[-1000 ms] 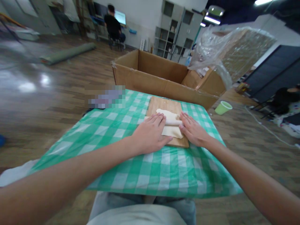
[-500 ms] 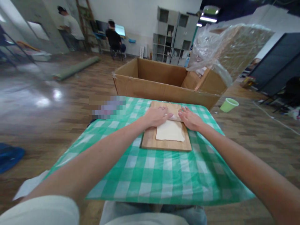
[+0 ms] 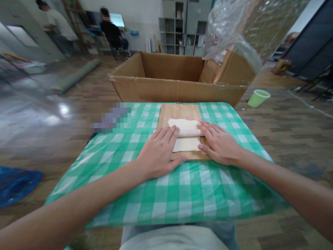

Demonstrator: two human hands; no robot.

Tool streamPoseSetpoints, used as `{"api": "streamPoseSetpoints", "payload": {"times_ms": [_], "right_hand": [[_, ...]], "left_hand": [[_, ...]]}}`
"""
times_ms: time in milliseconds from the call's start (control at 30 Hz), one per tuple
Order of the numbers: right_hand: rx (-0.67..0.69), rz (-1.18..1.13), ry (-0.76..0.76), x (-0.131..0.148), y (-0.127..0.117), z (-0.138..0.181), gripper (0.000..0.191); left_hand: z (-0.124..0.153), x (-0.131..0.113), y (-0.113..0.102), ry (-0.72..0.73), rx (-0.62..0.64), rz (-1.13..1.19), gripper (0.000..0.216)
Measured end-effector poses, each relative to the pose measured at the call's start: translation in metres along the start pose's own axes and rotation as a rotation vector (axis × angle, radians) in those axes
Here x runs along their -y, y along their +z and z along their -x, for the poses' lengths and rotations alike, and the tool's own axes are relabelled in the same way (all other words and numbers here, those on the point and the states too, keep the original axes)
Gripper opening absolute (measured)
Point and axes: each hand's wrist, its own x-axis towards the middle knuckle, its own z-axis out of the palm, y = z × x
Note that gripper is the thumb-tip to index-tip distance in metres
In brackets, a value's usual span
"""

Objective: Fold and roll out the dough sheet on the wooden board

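Left hand flat, fingers spread open, fingertips pressing the left end of the rolling pin; nothing clasped. Pin lies crosswise on the dough sheet, dough on the wooden board, board on the green checked tablecloth. Right hand likewise open and flat on the pin's right end. Cardboard box just behind the table.

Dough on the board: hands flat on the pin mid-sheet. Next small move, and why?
Probably push the rolling pin forward, away from the body. Left hand and right hand lie open on its two ends, and it sits across the middle of the dough on the wooden board. The far part of the sheet looks thicker and more uneven than the flat near part, though blur makes that uncertain.
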Motion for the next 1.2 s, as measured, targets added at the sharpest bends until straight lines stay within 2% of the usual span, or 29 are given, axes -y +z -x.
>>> {"api": "streamPoseSetpoints", "payload": {"times_ms": [167, 300, 533, 733, 867, 1067, 1200], "right_hand": [[-0.022, 0.001, -0.053, 0.006, -0.002, 0.017, 0.087], [-0.031, 0.018, -0.074, 0.012, -0.002, 0.031, 0.09], [-0.015, 0.024, -0.08, 0.025, -0.007, 0.053, 0.095], [-0.019, -0.013, -0.082, 0.032, -0.009, 0.064, 0.099], [-0.013, -0.028, -0.08, 0.026, -0.011, 0.054, 0.092], [-0.01, -0.022, -0.064, 0.006, -0.01, 0.013, 0.084], [-0.018, -0.004, -0.068, 0.005, -0.009, 0.011, 0.086]], "left_hand": [[0.009, -0.003, -0.009, 0.006, 0.006, 0.005, 0.083], [0.013, 0.004, -0.008, -0.032, 0.014, 0.023, 0.074], [0.032, -0.004, -0.008, 0.03, 0.014, 0.011, 0.085], [0.037, -0.008, -0.013, 0.045, 0.028, 0.019, 0.082], [0.021, -0.002, -0.009, 0.02, 0.038, -0.005, 0.086], [-0.012, 0.017, 0.007, -0.046, 0.043, -0.035, 0.089], [-0.008, 0.015, 0.005, -0.041, 0.042, -0.017, 0.091]]}}
